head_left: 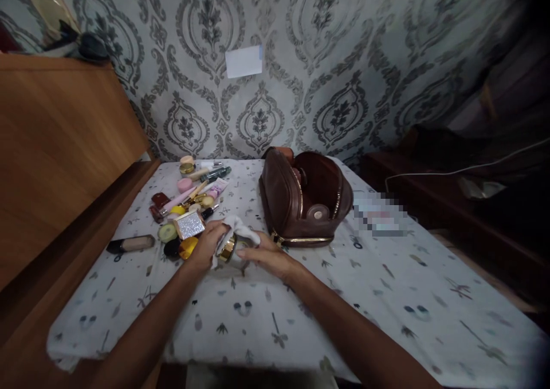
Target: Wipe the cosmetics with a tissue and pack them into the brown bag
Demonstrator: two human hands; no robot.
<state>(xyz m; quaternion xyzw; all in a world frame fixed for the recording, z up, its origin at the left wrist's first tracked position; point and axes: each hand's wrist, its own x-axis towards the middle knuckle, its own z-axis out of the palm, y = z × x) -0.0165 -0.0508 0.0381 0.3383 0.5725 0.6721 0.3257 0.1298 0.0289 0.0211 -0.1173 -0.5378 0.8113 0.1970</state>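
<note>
A jar with a shiny gold band (227, 248) is held between my two hands above the table's middle. My left hand (209, 244) is closed on a white cloth (235, 226), which wraps over the jar's far side and its gold end. From the right, my right hand (271, 258) grips the jar's greyish body, thumb along the near side; its other fingers are partly hidden behind the jar and cloth. Just left of my left hand lie a glittery silver compact (191, 225), a round amber-gold item (188, 248) and a green-topped round container (167, 232).
An unzipped brown leather toiletry bag (279, 205) stands right of my hands. Several tubes, brushes and cosmetics, including a pink round pot (185, 185), lie at the left. A foundation tube (136, 243) rests near the left edge. Wooden furniture (64, 125) borders the patterned tablecloth (369, 320).
</note>
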